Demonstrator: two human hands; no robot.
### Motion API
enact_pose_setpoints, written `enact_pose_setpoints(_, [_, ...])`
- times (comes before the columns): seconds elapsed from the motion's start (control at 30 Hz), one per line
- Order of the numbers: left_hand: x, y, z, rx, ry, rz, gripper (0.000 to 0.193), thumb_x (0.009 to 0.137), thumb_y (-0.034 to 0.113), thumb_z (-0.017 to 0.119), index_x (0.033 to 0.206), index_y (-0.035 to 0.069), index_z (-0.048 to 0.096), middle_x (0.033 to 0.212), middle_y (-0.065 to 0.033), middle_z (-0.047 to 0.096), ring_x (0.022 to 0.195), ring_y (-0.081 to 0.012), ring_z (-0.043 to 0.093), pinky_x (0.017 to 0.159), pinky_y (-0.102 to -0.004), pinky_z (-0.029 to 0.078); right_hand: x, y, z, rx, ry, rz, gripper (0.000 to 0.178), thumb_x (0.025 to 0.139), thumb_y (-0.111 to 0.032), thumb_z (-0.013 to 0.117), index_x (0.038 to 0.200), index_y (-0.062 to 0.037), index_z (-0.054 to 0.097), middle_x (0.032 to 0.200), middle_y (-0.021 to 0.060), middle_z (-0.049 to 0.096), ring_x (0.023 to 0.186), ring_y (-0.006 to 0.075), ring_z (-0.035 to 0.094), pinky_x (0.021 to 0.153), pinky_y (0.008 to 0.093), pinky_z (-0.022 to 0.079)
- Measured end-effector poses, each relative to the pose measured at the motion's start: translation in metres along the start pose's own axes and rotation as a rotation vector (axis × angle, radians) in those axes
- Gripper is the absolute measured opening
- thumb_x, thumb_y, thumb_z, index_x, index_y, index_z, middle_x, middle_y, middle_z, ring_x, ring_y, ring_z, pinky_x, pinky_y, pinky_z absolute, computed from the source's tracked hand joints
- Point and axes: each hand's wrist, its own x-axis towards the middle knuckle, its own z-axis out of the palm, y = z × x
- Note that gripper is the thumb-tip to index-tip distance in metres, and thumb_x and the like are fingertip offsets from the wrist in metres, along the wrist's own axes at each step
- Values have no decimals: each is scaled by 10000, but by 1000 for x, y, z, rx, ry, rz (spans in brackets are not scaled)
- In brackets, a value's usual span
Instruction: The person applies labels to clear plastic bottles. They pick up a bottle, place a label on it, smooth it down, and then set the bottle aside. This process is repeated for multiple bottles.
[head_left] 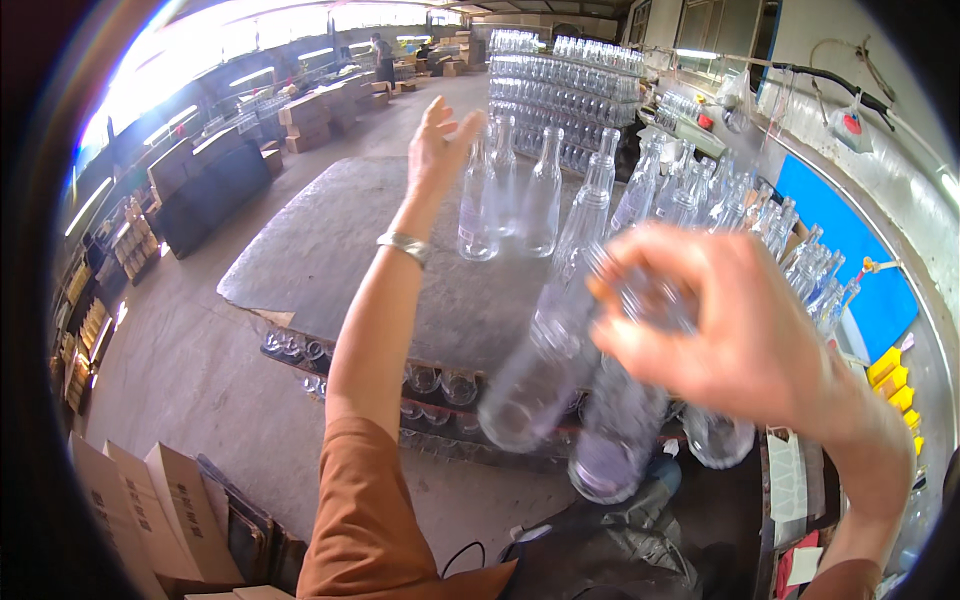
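Note:
My left hand (440,150) reaches out over the dark tabletop (340,230), fingers apart and holding nothing visible. Its fingertips are right beside the neck of a clear glass bottle (478,210). Close by stands another clear bottle (544,205), upright on the board. My right hand (735,325), smeared by motion, is curled round the necks of several clear glass bottles. One held bottle (612,430) hangs tilted, its base toward me; another bottle (530,390) slants down to the left. Part of the grip is hidden behind my fingers.
Many upright bottles (730,195) crowd the right side of the board. Beyond it rises a tall layered stack of bottles (565,95). Cardboard boxes (160,510) stand at the lower left. A blue panel (850,245) leans on the right. A person (382,58) is far back.

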Motion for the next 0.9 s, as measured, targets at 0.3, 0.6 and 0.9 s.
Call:
enact_pose_setpoints(0.3, [-60,60,-107,-145,-399,0,590,1047,499,439,1303,-4,615,1215,-92,657,1178,-192,561,1057,-348,385,139,-17,63,-17,-90,152,306,849,-268,673,929,26,699,612,93,658,569,174,667,607,322,551])
enact_pose_setpoints(0.6, [-75,30,-105,-268,-320,69,469,1056,381,493,1273,-16,616,1117,-64,670,1073,-138,580,989,-307,426,176,20,127,110,79,222,313,791,-199,724,981,48,691,725,133,717,585,197,700,624,320,586])
enact_pose_setpoints(0.9, [-29,-27,-83,-225,-162,51,454,1050,360,505,1234,-48,585,842,-57,669,849,-124,594,829,-298,466,173,50,140,13,309,280,391,767,-249,762,1024,42,710,831,215,726,854,328,730,806,388,570])
